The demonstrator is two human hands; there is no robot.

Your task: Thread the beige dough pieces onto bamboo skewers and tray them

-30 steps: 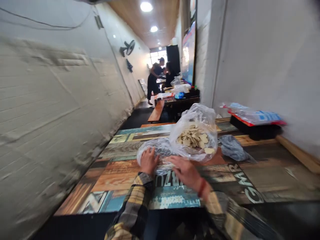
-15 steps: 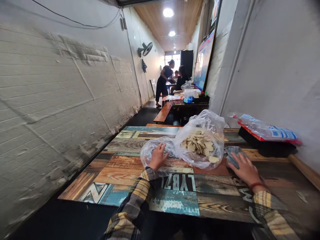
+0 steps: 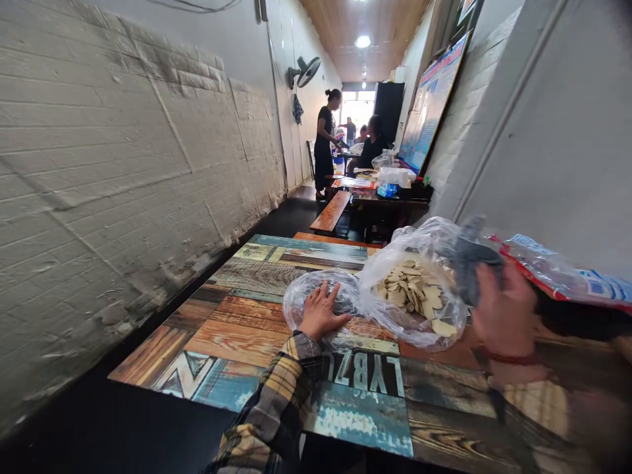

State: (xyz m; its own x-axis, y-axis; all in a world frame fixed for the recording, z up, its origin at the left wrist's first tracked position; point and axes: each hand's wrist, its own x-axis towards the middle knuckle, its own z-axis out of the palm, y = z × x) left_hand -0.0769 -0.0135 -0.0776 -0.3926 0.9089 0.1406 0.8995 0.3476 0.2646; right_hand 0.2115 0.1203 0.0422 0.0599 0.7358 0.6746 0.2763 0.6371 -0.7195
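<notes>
My left hand (image 3: 320, 311) lies with spread fingers on a flattened clear plastic bag (image 3: 300, 289) at the middle of the table. Raised above the table, my right hand (image 3: 508, 313) is closed round a grey cloth (image 3: 469, 263), both blurred by motion. Between the hands stands an open clear plastic bag (image 3: 370, 289) full of thin, pale, flat slices (image 3: 409, 288); their kind is not plain. The cloth is close to the right side of that bag; whether they touch I cannot tell.
The table (image 3: 237, 336) has a patchwork wood print. A black tray (image 3: 563, 316) with red-and-blue plastic packaging (image 3: 557, 263) sits at the right by the wall. Beyond are a bench (image 3: 332, 212), another cluttered table (image 3: 390, 197) and several people, one standing (image 3: 324, 145).
My right hand has lifted the grey cloth off the table, up beside the bag of slices. My left hand stays on the flat bag. The view has shifted slightly.
</notes>
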